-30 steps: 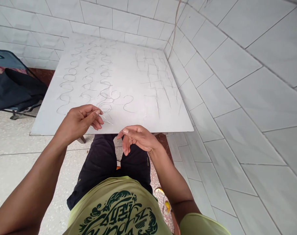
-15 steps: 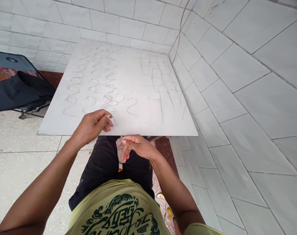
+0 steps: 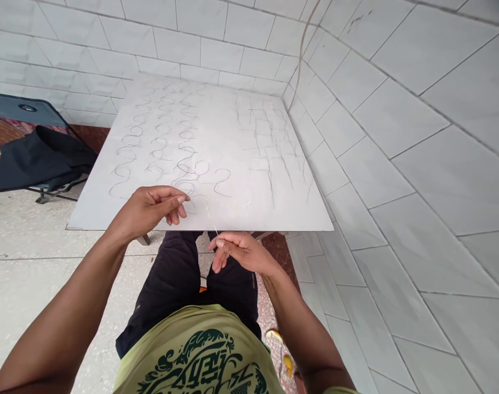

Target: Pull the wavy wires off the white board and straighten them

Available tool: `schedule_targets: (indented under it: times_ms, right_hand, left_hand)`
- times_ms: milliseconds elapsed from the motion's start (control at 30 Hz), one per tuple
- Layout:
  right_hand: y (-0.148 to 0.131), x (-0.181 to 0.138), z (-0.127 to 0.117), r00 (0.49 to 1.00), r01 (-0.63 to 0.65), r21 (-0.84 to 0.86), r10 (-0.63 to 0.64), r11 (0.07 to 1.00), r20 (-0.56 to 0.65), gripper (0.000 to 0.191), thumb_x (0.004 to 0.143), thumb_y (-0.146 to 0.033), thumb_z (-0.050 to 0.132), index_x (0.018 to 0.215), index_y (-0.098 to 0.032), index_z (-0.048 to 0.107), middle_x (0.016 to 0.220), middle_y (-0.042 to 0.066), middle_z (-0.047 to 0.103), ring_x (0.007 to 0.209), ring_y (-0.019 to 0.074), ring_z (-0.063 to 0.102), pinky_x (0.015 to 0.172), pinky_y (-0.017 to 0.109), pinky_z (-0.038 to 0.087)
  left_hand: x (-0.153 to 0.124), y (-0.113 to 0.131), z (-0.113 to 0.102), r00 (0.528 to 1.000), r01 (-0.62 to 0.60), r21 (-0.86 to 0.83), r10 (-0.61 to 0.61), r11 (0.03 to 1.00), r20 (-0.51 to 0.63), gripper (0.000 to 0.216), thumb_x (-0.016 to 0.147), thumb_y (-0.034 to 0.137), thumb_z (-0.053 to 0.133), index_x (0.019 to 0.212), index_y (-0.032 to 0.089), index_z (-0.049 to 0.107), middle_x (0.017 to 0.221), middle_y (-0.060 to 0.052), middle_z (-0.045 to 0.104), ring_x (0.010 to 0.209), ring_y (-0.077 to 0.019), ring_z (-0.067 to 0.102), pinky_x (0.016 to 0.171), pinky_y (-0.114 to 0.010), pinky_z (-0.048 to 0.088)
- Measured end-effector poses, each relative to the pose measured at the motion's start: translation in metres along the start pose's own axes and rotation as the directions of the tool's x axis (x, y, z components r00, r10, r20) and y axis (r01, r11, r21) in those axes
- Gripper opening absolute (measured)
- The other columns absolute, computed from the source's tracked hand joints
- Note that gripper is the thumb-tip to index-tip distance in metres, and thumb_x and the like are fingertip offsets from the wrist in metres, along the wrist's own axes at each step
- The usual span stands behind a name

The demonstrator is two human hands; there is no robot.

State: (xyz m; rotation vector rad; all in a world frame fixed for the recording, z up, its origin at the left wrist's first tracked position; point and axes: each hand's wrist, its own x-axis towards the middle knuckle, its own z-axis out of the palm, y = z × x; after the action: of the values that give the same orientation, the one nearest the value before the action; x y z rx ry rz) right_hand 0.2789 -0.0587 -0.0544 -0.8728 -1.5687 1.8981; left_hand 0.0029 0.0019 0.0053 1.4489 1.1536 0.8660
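My right hand (image 3: 235, 249), just off the table's near edge, pinches a thin, shiny wire (image 3: 210, 215) between thumb and fingertips. The wire rises from the fingers over the white tabletop (image 3: 274, 218) in a slight bend. My left hand (image 3: 156, 208) is over the near edge, left of the wire, with thumb and index finger pressed together; whether anything is between them cannot be made out. Beyond it lie rows of S-shaped bent wires (image 3: 126, 156). Straighter wire pieces (image 3: 270, 172) lie in a loose group on the right.
White tiled walls (image 3: 241, 27) border the table behind and on the right. At the left, a folding chair (image 3: 25, 106) carries a dark cloth (image 3: 44, 156). A cable (image 3: 302, 52) runs down the wall corner. Yellow items (image 3: 288, 364) lie on the floor at lower right.
My hands have moved apart: the right has shifted slightly right and down, the left slightly left. More of the wire above my right hand now shows.
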Motion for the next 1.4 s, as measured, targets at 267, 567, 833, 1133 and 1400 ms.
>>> schedule_targets:
  times_ms: [267,567,833,1133,1400]
  right_hand:
    - [-0.021,0.020,-0.012,0.975,0.172,0.016,-0.168,0.985,-0.144,0.043,0.104,-0.049,0.060,0.136,-0.019,0.058,0.102,0.008,0.080,0.090,0.0196,0.078,0.084,0.033,0.058]
    - [-0.025,0.043,-0.011,0.958,0.180,0.006,-0.174,0.984,-0.228,0.041,0.097,-0.049,0.067,0.127,-0.022,0.061,0.084,0.001,0.078,0.070,0.0181,0.078,0.067,0.029,0.058]
    - [-0.016,0.047,-0.013,0.956,0.149,-0.005,-0.145,0.989,-0.256,0.035,0.097,-0.042,0.064,0.126,-0.021,0.066,0.082,0.001,0.078,0.069,0.0180,0.079,0.065,0.028,0.060]
    - [-0.017,0.046,-0.010,0.935,0.135,-0.017,-0.133,0.991,-0.328,0.031,0.095,-0.039,0.065,0.120,-0.021,0.067,0.081,0.001,0.077,0.073,0.0190,0.079,0.069,0.031,0.063]
    - [-0.012,0.044,-0.009,0.918,0.132,-0.114,-0.165,0.985,-0.361,0.027,0.097,-0.037,0.061,0.120,-0.024,0.065,0.083,-0.001,0.077,0.075,0.0177,0.079,0.073,0.032,0.065]
  left_hand:
    - [-0.003,0.007,0.013,0.992,0.016,0.098,-0.028,0.995,0.120,0.032,0.092,0.049,0.073,0.100,0.018,0.079,0.078,-0.004,0.077,0.062,-0.0129,0.064,0.057,-0.023,0.055]
    - [-0.006,0.005,0.023,0.992,0.067,0.121,-0.079,0.990,0.099,0.032,0.093,0.049,0.071,0.098,0.018,0.078,0.077,-0.004,0.076,0.063,-0.0125,0.063,0.056,-0.022,0.053]
    - [-0.009,0.003,0.032,0.988,0.124,0.105,-0.133,0.987,0.083,0.032,0.093,0.048,0.070,0.095,0.017,0.076,0.073,-0.004,0.075,0.062,-0.0134,0.064,0.053,-0.022,0.051]
    - [-0.011,-0.012,0.041,0.993,0.091,0.024,-0.092,0.996,0.076,0.027,0.094,0.044,0.069,0.095,0.018,0.075,0.072,-0.003,0.075,0.060,-0.0137,0.065,0.060,-0.026,0.053]
    - [-0.011,-0.014,0.053,0.997,0.071,0.065,-0.073,0.995,0.036,0.026,0.094,0.043,0.066,0.094,0.018,0.074,0.073,-0.003,0.075,0.061,-0.0141,0.065,0.061,-0.026,0.054]
